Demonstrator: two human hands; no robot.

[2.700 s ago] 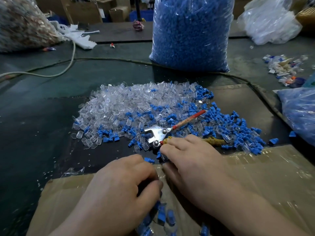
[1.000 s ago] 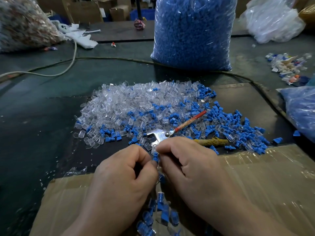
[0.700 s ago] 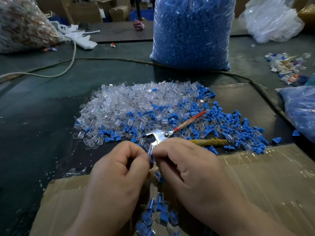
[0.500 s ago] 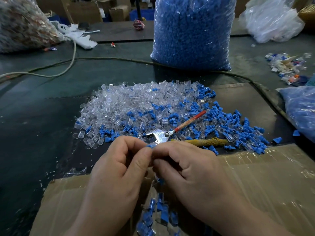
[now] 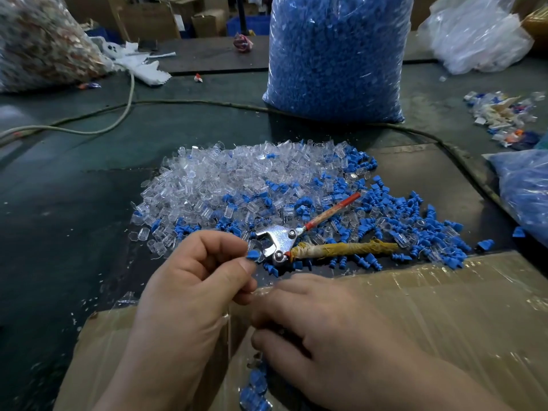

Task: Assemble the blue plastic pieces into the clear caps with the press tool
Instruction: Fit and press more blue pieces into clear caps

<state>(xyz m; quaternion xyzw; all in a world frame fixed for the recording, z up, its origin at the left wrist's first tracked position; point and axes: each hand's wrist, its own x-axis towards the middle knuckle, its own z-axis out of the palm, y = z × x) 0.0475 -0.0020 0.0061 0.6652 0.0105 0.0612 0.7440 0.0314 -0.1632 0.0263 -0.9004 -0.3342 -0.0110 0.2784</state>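
A blue piece (image 5: 252, 255) is pinched between thumb and forefinger of the left hand (image 5: 189, 289) and raised just in front of the metal head of the tool (image 5: 277, 240) — close enough, it is judged, to be fed to the jaws with little travel. Whether a clear cap is already seated on it cannot be told. The right hand (image 5: 326, 330) is held low over the gap between the flaps of the box (image 5: 430, 315), fingers curled downward; whether anything is gripped in them cannot be made out. Finished parts (image 5: 255, 387) are seen down in that gap, so the box is judged to be set nearest the body as the drop-off. The tool lies ungripped on the heap, handles pointed right — placed, it seems, for the right hand. Caps (image 5: 231, 179) and blue pieces (image 5: 415, 226) are heaped together on the table (image 5: 74, 218) just beyond the box, within reach of both hands. A bag (image 5: 335, 54) of blue stock stands behind, apart from the heap.
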